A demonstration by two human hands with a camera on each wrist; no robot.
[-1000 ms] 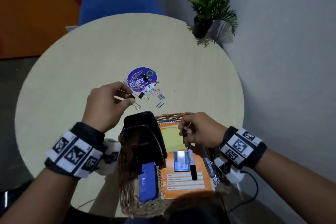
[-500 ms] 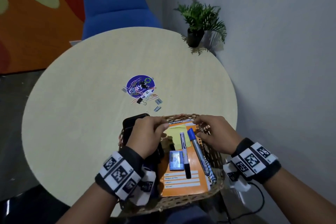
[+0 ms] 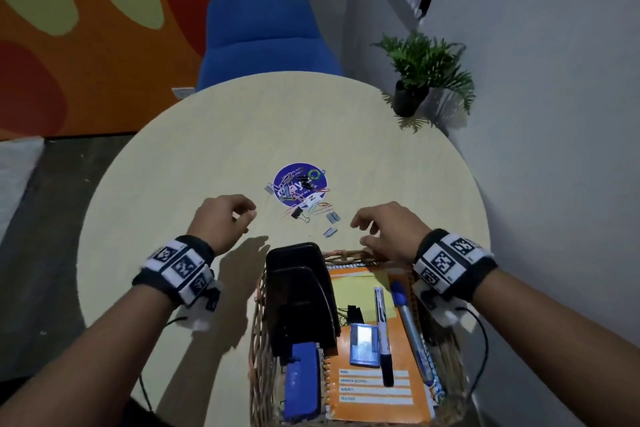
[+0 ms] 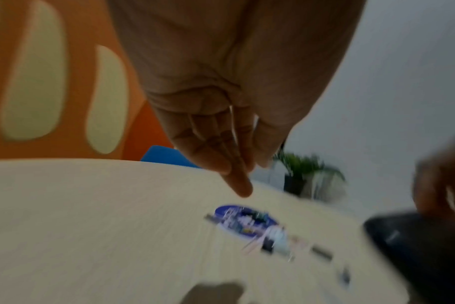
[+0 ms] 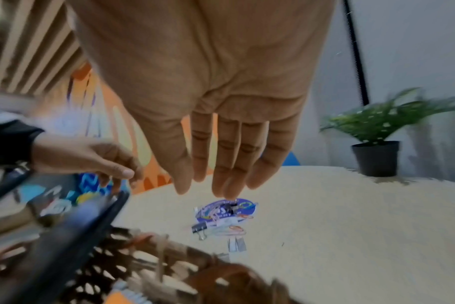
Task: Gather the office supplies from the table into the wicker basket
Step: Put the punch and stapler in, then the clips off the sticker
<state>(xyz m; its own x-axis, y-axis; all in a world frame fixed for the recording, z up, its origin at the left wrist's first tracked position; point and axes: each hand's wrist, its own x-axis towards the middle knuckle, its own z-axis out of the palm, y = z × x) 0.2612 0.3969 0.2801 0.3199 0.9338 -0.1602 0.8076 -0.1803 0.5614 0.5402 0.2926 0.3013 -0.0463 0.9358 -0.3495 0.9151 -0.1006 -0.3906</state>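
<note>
1. round pale wood table (image 3: 194, 163), smooth, wide bare top on the left.
2. woven wicker basket (image 3: 258, 340) at the near edge, holding a notebook (image 3: 377, 388) and pens.
3. left hand (image 3: 221, 225) and right hand (image 3: 391, 229) apart, loosely curled, holding nothing.
4. small clips (image 3: 301, 198) scattered mid-table on a purple disc.

One wicker basket (image 3: 263, 340), two markers (image 3: 382, 333), one notebook (image 3: 377, 388).
</note>
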